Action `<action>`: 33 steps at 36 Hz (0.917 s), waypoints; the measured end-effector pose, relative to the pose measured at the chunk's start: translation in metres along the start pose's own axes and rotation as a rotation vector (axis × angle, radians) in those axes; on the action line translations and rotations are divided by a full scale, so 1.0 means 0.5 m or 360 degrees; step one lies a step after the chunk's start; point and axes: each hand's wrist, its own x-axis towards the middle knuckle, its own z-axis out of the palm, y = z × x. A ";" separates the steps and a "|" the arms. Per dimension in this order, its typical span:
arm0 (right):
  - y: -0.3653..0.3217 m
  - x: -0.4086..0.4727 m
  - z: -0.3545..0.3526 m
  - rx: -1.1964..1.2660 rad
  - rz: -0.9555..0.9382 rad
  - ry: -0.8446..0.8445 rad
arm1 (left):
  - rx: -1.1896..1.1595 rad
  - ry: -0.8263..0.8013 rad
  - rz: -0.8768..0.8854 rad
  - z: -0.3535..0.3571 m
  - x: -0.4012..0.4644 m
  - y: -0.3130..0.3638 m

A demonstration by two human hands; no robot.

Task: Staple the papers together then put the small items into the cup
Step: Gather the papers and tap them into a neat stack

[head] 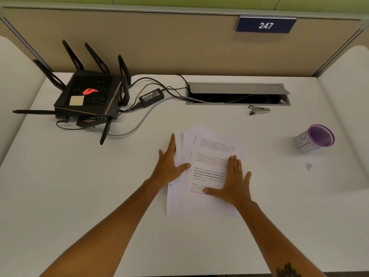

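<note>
A loose, fanned stack of printed papers [211, 148] lies in the middle of the white desk [99, 196]. My left hand [169, 162] lies flat with straight fingers along the stack's left edge, thumb on the paper. My right hand [233, 182] presses flat on the top sheet, fingers spread. A small silver stapler [259, 110] lies at the back, in front of the cable slot. A purple-rimmed white cup [313, 139] lies tilted at the right. One small pale item [308, 166] sits on the desk below the cup.
A black router [89, 96] with antennas stands at the back left, with its power brick [151, 96] and cables running into an open cable slot [237, 93]. Beige partition walls [179, 47] enclose the desk at the back.
</note>
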 end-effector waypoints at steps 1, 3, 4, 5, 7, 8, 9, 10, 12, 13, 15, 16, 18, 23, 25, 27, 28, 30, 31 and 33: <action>0.000 0.000 0.000 -0.0005 0.0001 0.0001 | -0.0121 0.0067 -0.0022 0.005 -0.008 0.004; 0.001 0.000 0.001 -0.0002 -0.0004 0.0008 | -0.0332 0.0235 -0.0096 0.012 -0.026 0.015; 0.002 0.000 0.002 0.0011 -0.0009 0.0013 | -0.0414 0.0300 -0.0153 0.015 -0.034 0.020; 0.002 0.000 0.003 0.0028 -0.0016 0.0017 | -0.0490 0.0350 -0.0203 0.018 -0.042 0.024; 0.004 0.000 0.005 0.0057 -0.0040 0.0026 | -0.0628 0.0398 -0.0312 0.026 -0.053 0.023; 0.004 0.000 0.006 0.0062 -0.0058 0.0028 | -0.0658 0.0413 -0.0351 0.029 -0.057 0.020; 0.004 0.000 0.009 0.0061 -0.0082 0.0026 | -0.0673 0.0424 -0.0375 0.032 -0.060 0.017; 0.003 0.001 0.012 0.0060 -0.0113 0.0026 | -0.0679 0.0427 -0.0399 0.034 -0.063 0.014; 0.001 0.001 0.020 0.0087 -0.0188 0.0033 | -0.0682 0.0415 -0.0456 0.037 -0.065 0.010; -0.002 0.001 0.024 0.0124 -0.0226 0.0034 | -0.0673 0.0403 -0.0480 0.037 -0.065 0.009; -0.008 0.000 0.034 0.0189 -0.0289 0.0032 | -0.0675 0.0391 -0.0487 0.039 -0.065 0.009; -0.012 -0.002 0.039 0.0205 -0.0311 0.0038 | -0.0677 0.0386 -0.0483 0.039 -0.065 0.008; -0.022 -0.003 0.047 0.0222 -0.0333 0.0059 | -0.0680 0.0369 -0.0494 0.038 -0.067 0.015; -0.039 -0.008 0.050 0.0395 -0.0396 0.0027 | -0.0678 0.0394 -0.0478 0.039 -0.072 0.022; -0.042 -0.018 0.037 0.0686 -0.0327 0.0096 | -0.0676 0.0415 -0.0435 0.035 -0.076 0.026; -0.036 -0.024 0.023 0.0949 -0.0158 0.0279 | -0.0711 0.0419 -0.0372 0.029 -0.080 0.029; -0.034 -0.026 0.014 0.1052 -0.0044 0.0369 | -0.0730 0.0411 -0.0332 0.024 -0.083 0.030; -0.032 -0.027 -0.005 0.1263 0.0166 0.0475 | -0.0759 0.0387 -0.0261 0.011 -0.090 0.030; -0.032 -0.027 -0.016 0.1399 0.0223 0.0477 | -0.0768 0.0378 -0.0238 0.004 -0.093 0.031; -0.029 -0.027 -0.039 0.1683 0.0233 0.0402 | -0.0796 0.0372 -0.0206 -0.009 -0.100 0.034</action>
